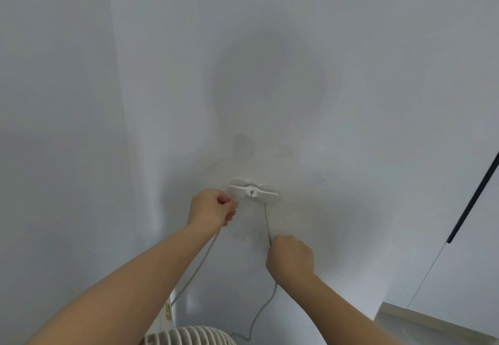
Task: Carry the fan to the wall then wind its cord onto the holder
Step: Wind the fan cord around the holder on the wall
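Head: cord in right hand

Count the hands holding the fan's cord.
2: the left hand grips the cord beside the holder, at its left end; the right hand grips it lower, under the right end.

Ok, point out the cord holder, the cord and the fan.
cord holder (253, 193), head view, its white centre by the slot
cord (267, 220), head view, taut stretch below the cord holder
fan (189, 335), head view, white grille at bottom edge
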